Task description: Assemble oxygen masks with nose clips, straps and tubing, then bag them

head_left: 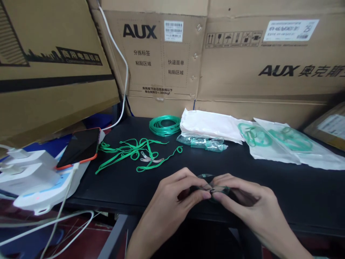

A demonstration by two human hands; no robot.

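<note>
Over the front of the black table, my left hand (176, 196) and my right hand (249, 201) meet at a clear, green-tinted oxygen mask (207, 176). Thumb and fingers of each hand are closed on it, the thumb tips almost touching. Between them is a small dark spot, too small to make out; most of the mask is hidden by my fingers. Beyond my left hand lie loose green elastic straps (129, 153) and a few thin metal nose clips (151, 159). Farther back rests a coil of green tubing (165, 126).
White packets (210, 124), clear plastic pieces (202, 141) and bagged green tubing (291, 138) lie at the back right. A phone (81, 145) and a power strip (45, 190) with cables are on the left. Cardboard boxes (161, 79) wall off the back of the table (309, 194).
</note>
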